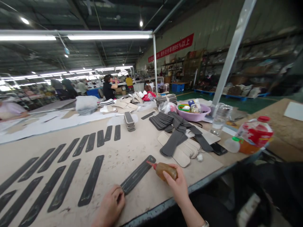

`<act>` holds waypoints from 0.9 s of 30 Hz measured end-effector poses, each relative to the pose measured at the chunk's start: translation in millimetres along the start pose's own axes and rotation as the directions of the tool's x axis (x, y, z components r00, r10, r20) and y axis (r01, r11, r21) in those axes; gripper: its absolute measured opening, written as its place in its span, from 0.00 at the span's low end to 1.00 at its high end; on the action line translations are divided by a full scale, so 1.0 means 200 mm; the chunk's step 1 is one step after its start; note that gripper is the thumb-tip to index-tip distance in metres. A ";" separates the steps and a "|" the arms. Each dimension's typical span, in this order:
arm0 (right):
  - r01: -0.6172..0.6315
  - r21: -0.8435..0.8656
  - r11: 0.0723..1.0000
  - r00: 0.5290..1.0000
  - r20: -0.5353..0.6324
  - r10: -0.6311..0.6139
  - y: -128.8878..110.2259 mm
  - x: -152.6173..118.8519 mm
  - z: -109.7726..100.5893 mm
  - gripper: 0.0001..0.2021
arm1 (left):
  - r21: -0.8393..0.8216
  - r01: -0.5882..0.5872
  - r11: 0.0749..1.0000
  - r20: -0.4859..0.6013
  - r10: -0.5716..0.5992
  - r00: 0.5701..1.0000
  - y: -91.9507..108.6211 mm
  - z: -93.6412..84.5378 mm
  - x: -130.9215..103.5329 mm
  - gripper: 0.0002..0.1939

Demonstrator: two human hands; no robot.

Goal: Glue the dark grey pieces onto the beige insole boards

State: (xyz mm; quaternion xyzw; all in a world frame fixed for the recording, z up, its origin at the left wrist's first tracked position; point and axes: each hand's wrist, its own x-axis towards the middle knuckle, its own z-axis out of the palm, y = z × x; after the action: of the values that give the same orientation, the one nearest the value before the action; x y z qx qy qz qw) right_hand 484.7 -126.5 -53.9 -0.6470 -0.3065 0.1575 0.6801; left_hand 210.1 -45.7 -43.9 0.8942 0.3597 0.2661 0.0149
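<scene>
My right hand (pixel 179 184) is wrapped round a squeeze bottle (pixel 165 171) of amber-brown liquid, tilted so its red nozzle lies over the far end of a dark grey strip (pixel 138 175). Wet-looking streaks run along that strip, which lies flat on the table. At the strip's near end, my left hand (pixel 111 203) has its fingers curled and pinched against the edge; the fingertips are partly hidden. Left of it lie several more dark strips (pixel 92 179) in rows, many with shiny streaks.
Dark grey pieces (pixel 162 120) and beige pieces (pixel 189 146) are piled to the right. Beyond stand a small stack (pixel 129 121), a purple basin (pixel 195 116), a clear jar (pixel 219 121) and a red-labelled bottle (pixel 257 134). A phone (pixel 219 149) lies near the edge. People work farther off.
</scene>
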 end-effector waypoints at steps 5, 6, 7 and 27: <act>-0.232 0.315 0.920 0.970 0.008 0.242 0.02 0.00 -0.02 0.27 | 0.192 0.263 0.945 0.139 -0.291 0.947 -0.06 -0.32 0.34 0.08; -0.260 0.358 0.897 0.961 0.007 0.275 0.03 0.01 -0.02 0.28 | 0.259 0.323 0.910 0.135 -0.365 0.921 -0.08 -0.40 0.44 0.07; -0.280 0.391 0.877 0.953 0.005 0.302 0.04 0.01 -0.02 0.29 | 0.290 0.353 0.890 0.118 -0.399 0.909 -0.11 -0.48 0.55 0.07; -0.343 0.527 0.777 0.934 0.108 0.339 -0.06 -0.03 -0.03 0.26 | 0.571 0.229 0.788 0.265 -0.441 0.857 -0.14 -0.25 0.38 0.13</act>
State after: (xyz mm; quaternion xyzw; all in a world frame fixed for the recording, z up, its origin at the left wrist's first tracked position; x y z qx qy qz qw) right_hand 481.7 -135.4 -44.0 -0.4742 -0.1302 0.3599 0.7929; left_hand 213.7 16.4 29.4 0.8183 0.5636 -0.0294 -0.1092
